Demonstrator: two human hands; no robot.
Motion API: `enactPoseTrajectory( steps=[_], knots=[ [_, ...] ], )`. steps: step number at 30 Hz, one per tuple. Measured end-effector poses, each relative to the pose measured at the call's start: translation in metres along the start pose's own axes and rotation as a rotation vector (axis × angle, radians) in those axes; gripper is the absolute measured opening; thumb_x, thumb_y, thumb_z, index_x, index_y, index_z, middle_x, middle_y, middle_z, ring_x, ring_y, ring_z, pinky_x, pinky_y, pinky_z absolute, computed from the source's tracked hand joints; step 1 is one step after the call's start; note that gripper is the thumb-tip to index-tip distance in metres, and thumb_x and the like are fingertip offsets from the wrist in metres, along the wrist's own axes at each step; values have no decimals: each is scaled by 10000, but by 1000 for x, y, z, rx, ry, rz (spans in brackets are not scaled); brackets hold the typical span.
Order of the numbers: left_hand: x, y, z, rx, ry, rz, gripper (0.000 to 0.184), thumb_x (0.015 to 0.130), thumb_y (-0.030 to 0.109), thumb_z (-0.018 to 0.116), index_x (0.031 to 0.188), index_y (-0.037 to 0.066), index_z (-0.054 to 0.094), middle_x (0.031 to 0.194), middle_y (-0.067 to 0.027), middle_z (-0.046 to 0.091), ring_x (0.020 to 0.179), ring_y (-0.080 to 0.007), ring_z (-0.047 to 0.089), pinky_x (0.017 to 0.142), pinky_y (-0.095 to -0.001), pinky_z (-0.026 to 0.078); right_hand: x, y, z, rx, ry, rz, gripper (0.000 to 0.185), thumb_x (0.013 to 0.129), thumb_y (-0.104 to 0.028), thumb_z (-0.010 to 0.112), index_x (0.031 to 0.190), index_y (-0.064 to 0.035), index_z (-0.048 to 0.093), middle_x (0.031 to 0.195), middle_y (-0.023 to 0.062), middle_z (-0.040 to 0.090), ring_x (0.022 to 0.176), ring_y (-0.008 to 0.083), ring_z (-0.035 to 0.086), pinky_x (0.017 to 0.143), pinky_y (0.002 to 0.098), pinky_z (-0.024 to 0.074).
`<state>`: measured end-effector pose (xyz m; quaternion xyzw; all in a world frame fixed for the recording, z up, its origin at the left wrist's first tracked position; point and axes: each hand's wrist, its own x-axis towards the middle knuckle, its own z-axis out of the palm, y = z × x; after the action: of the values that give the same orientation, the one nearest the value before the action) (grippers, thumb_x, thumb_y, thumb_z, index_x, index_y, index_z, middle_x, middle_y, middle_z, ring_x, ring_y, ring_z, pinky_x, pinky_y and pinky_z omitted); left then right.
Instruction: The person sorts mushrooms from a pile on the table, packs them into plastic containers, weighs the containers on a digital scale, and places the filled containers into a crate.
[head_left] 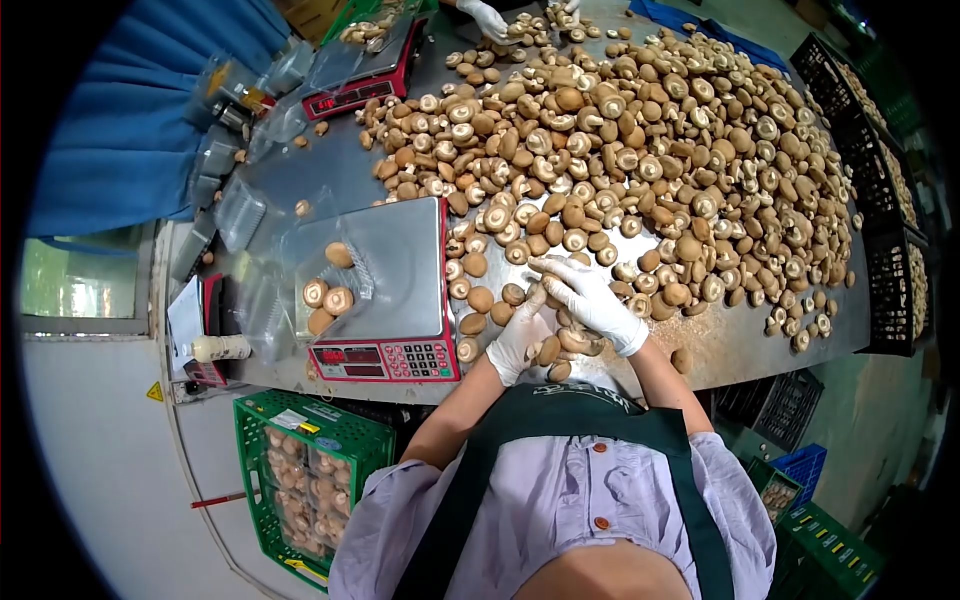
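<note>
Both my hands wear white gloves and come together at the table's near edge, in front of my apron. My left hand [516,340] is curled, with brown-capped shiitake mushrooms [549,349] against its palm side. My right hand [590,300] reaches across from the right, its fingers bent over toward the left fingertips, with more mushrooms [582,341] below its palm. The fingers partly hide what lies between the hands. Left of them, a digital scale [412,275] carries a clear plastic tray [356,285] holding several mushrooms.
A large mushroom heap [650,150] covers the steel table [735,365]. A second scale [365,75] stands far left, near a co-worker's gloved hand [487,20]. Clear trays [240,213] lie along the left edge. A green crate [375,437] of packed mushrooms stands below; black crates [893,270] line the right.
</note>
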<state>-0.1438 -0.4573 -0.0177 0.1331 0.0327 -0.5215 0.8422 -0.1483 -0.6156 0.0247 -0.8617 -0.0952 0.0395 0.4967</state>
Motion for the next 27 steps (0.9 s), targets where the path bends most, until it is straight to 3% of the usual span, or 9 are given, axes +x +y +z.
enactPoseTrajectory(
  steps=[6, 8, 11, 14, 15, 16, 18, 22, 27],
  knots=[
    [4, 1, -18, -41, 58, 72, 600, 971, 452, 401, 1366, 5, 338, 1256, -164, 522, 1074, -309, 577, 932, -433, 482, -8, 13, -8, 588, 190, 37, 372, 967, -237, 457, 1273, -40, 537, 1297, 128, 544, 1216, 204, 486, 1031, 325, 355],
    [6, 4, -15, 25, 98, 141, 610, 975, 458, 376, 1347, -23, 349, 1237, -169, 529, 1077, -313, 571, 927, -429, 485, -16, 2, -15, 343, 345, 148, 300, 908, -151, 557, 1181, -38, 609, 1094, 95, 663, 985, 159, 617, 857, 275, 479],
    [9, 8, -6, 36, 199, 296, 633, 968, 495, 345, 1336, -20, 373, 1241, -185, 525, 1130, -331, 535, 1002, -460, 419, -32, -25, -22, 257, 197, 328, 292, 843, -210, 664, 1082, -44, 658, 914, 44, 705, 746, 63, 608, 695, 221, 503],
    [19, 4, 2, -229, 310, 352, 662, 924, 569, 363, 1267, 8, 443, 1211, -183, 543, 1129, -334, 532, 1020, -480, 396, -45, -41, -3, -127, 125, 91, 413, 767, -265, 723, 1120, -73, 630, 1032, 98, 674, 874, 227, 660, 777, 302, 518],
    [19, 1, -40, -293, -61, 257, 664, 900, 595, 385, 1241, 34, 482, 1176, -172, 559, 1116, -320, 534, 1004, -496, 403, -50, -39, 8, -169, 161, 14, 456, 752, -277, 731, 1142, -71, 611, 1095, 108, 646, 941, 266, 638, 813, 320, 509],
    [21, 1, 0, -269, 422, 324, 669, 890, 609, 389, 1232, 44, 499, 1156, -165, 564, 1089, -308, 543, 977, -507, 418, -52, -30, 19, -213, 200, -65, 500, 738, -288, 739, 1164, -70, 592, 1157, 119, 617, 1007, 304, 616, 849, 337, 500],
    [17, 1, -11, -353, 238, 310, 685, 887, 612, 387, 1240, 34, 490, 1154, -164, 564, 1080, -310, 550, 962, -505, 430, -56, -16, 29, -146, 219, -84, 548, 731, -254, 757, 1209, -70, 565, 1238, 119, 575, 1067, 261, 598, 867, 322, 492],
    [9, -3, -4, -209, 205, 288, 666, 898, 595, 382, 1229, 28, 491, 1173, -177, 557, 1075, -321, 556, 956, -509, 436, -62, -13, 35, 464, 258, 203, 397, 784, -37, 701, 1169, -21, 606, 988, 83, 655, 850, 137, 630, 776, 260, 510],
    [-8, 18, 12, 77, 333, 319, 551, 946, 474, 391, 1243, 17, 472, 1198, -159, 559, 1110, -352, 550, 931, -522, 454, -64, -28, -2, 1039, 369, 418, 328, 898, -157, 594, 1181, 7, 577, 839, 39, 633, 745, 79, 584, 615, 208, 479]
  ],
)
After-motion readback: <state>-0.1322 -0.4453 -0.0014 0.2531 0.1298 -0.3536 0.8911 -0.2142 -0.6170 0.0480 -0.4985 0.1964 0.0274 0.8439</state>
